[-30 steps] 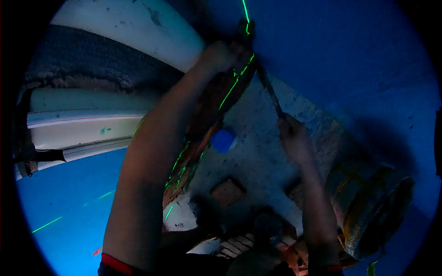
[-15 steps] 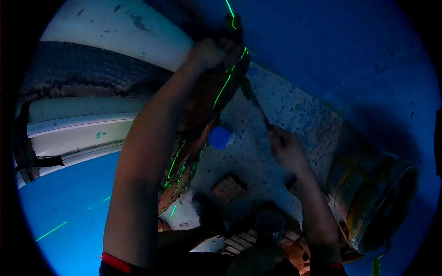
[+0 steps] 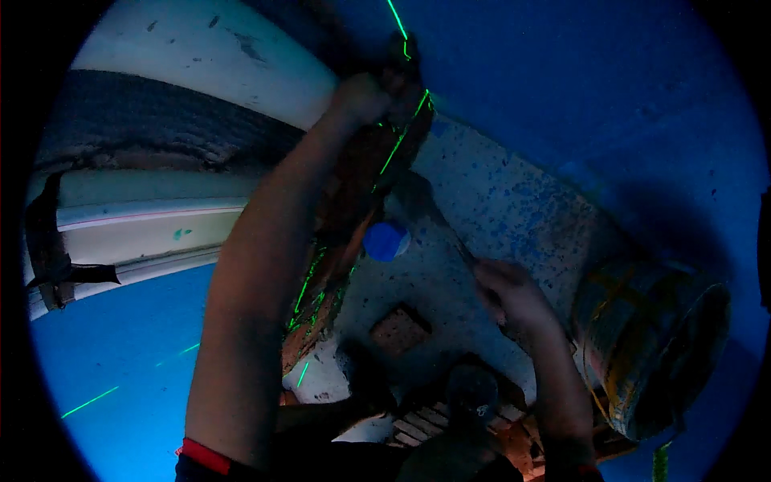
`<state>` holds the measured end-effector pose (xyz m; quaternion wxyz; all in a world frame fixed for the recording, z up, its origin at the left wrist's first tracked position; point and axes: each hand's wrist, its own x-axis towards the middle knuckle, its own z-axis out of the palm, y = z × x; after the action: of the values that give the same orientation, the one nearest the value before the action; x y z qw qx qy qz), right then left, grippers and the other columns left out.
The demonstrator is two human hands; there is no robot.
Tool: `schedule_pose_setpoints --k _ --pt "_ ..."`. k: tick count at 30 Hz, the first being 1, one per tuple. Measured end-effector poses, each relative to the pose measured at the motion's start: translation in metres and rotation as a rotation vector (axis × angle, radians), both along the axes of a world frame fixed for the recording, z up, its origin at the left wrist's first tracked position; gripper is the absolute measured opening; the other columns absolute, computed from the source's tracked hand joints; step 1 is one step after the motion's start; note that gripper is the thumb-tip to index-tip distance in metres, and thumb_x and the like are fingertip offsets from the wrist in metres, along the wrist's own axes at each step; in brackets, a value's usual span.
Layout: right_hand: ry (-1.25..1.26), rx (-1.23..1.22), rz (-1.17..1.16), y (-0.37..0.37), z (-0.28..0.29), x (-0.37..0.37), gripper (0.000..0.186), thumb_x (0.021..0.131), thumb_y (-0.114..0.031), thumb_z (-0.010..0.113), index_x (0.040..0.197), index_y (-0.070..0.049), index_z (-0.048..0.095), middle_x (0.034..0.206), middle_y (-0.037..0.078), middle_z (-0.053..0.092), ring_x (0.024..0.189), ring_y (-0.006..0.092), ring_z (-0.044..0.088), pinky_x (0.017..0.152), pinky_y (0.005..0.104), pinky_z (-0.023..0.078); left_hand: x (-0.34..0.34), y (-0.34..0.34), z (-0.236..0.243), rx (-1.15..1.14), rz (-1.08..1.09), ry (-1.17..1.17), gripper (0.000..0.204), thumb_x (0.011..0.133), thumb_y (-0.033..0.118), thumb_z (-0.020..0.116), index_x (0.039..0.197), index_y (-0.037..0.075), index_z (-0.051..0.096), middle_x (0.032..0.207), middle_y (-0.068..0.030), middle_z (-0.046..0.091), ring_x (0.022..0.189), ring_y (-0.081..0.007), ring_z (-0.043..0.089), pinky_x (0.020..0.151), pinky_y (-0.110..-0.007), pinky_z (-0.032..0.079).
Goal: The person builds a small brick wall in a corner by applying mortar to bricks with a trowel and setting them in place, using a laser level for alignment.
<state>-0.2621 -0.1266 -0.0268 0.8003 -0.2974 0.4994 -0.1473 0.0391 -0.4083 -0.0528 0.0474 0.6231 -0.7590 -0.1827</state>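
My left hand (image 3: 365, 100) is closed high on a dark, rough brickwork edge (image 3: 353, 169) crossed by bright green lines; what its fingers grip there is too dark to make out. My right hand (image 3: 506, 293) is closed round the handle of a long dark tool (image 3: 450, 229), whose broader end lies beside the brickwork, just above a round blue object (image 3: 385, 239) on the pale, speckled slab. A loose brick piece (image 3: 399, 329) lies lower on that slab, between my forearms.
A battered cylindrical bucket (image 3: 650, 345) lies on its side at right, against blue surfaces (image 3: 642, 96). Long white pipe-like lengths (image 3: 144, 233) with a black strap fill the left. My dark shoes (image 3: 470, 390) and some slats (image 3: 414, 426) show low in the middle.
My right hand and the tool have moved down toward me, the tool's far end dropping along the brickwork. My left hand stays high, shifted slightly left in view.
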Motion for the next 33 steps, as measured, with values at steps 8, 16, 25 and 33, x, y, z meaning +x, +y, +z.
schedule_pose_setpoints --k 8,16,25,33 --pt "-0.028 0.200 -0.442 0.122 0.079 -0.076 0.036 0.087 -0.037 0.059 0.105 -0.005 0.059 0.069 0.004 0.058 0.046 0.0126 0.045 0.042 0.0265 0.032 -0.055 0.001 0.006 0.142 -0.109 0.284 0.053 0.077 0.048 0.063 0.106 0.003 0.065 0.104 -0.0199 0.065 0.095 -0.0310 0.064 0.082 -0.042 0.050" --pt "0.465 -0.386 -0.685 0.246 0.164 -0.093 0.052 0.089 -0.037 0.058 0.122 0.003 0.050 0.090 0.010 0.058 0.069 0.0177 0.051 0.060 0.0302 0.043 0.017 0.031 0.043 0.110 0.077 0.098 0.055 0.074 0.046 0.067 0.108 0.004 0.064 0.105 -0.0190 0.065 0.097 -0.0305 0.063 0.083 -0.041 0.050" --pt "1.670 -0.864 0.384 0.379 0.136 -0.122 0.043 0.092 -0.028 0.055 0.124 0.000 0.052 0.112 0.023 0.060 0.093 0.0345 0.060 0.077 0.0409 0.050 -0.038 0.032 0.063 0.105 0.017 0.026 0.058 0.070 0.044 0.071 0.111 0.004 0.062 0.106 -0.0180 0.065 0.098 -0.0300 0.063 0.084 -0.041 0.049" --pt "0.959 -0.774 0.043 0.287 0.112 -0.090 0.033 0.095 -0.025 0.051 0.117 -0.001 0.058 0.092 0.010 0.067 0.063 0.0209 0.062 0.057 0.0313 0.050 -0.004 0.041 0.051 0.093 0.071 0.156 0.060 0.067 0.042 0.075 0.111 0.003 0.062 0.105 -0.0185 0.065 0.098 -0.0320 0.063 0.085 -0.041 0.049"
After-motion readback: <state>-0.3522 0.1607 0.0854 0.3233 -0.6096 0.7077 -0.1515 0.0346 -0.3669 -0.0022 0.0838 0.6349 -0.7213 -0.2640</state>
